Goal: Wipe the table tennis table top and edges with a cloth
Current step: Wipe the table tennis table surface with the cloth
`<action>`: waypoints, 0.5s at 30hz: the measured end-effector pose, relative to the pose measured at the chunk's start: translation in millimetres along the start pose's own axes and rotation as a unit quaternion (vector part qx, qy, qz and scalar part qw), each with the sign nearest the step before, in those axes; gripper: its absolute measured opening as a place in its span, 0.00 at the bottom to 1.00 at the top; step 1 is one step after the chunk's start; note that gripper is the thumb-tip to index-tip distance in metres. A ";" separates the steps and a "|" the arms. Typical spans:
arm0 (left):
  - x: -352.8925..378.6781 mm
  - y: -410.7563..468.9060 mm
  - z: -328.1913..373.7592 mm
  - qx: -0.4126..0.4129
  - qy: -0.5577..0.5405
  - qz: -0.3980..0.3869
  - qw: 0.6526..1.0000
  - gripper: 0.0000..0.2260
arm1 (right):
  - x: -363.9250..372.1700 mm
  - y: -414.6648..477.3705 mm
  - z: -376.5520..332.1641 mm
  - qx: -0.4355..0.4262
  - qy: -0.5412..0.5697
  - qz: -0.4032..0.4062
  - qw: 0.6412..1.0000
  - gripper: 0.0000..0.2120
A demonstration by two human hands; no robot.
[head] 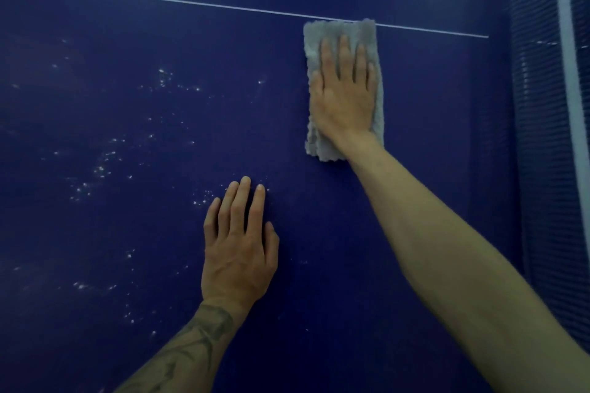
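The dark blue table tennis table top (127,25) fills the view. A folded grey cloth (319,143) lies flat on it, its far end touching the thin white centre line (223,6). My right hand (343,96) presses flat on the cloth with fingers stretched out, pointing away from me. My left hand (238,246) rests palm down on the bare table top nearer to me, fingers close together, holding nothing. White specks and smears (102,169) dot the surface to the left of both hands.
The net (542,137) with its white top band (571,73) runs along the right side of the view. The white centre line ends just short of the net.
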State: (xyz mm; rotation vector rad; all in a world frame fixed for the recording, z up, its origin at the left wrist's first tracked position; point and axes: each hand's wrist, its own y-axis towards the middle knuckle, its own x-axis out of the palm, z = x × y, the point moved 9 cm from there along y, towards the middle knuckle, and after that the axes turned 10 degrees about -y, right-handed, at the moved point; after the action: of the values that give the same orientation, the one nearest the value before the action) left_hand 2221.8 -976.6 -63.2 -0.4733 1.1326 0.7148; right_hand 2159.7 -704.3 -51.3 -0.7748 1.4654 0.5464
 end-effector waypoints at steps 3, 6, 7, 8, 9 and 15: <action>0.3 0.0 -0.2 -0.002 0.002 -0.005 1.000 0.26 | 2.7 -22.7 -52.9 -0.130 -0.022 0.008 0.991 0.28; -0.6 0.0 -0.5 -0.002 0.002 -0.006 1.000 0.26 | 12.7 -78.9 -61.5 -0.282 -0.051 0.008 0.958 0.28; -0.8 0.3 -0.1 -0.002 0.000 -0.007 1.000 0.26 | 13.8 -83.0 -48.4 -0.283 -0.055 0.004 0.958 0.28; -1.2 0.5 0.7 -0.002 -0.002 -0.007 1.000 0.26 | 12.3 -75.7 -32.1 -0.258 -0.056 0.004 0.965 0.28; -1.8 0.5 1.3 -0.002 -0.004 -0.006 1.000 0.26 | 9.4 -61.3 -17.1 -0.215 -0.056 0.005 0.975 0.28; -0.5 1.3 0.7 0.000 0.002 -0.008 1.000 0.26 | -3.8 17.3 -31.0 -0.036 -0.004 -0.002 0.999 0.29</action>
State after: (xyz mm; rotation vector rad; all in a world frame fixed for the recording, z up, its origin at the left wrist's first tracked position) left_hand 2221.2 -975.4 -62.5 -0.4849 1.1315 0.6999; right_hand 2126.0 -715.7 -48.0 -0.8306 1.4438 0.6004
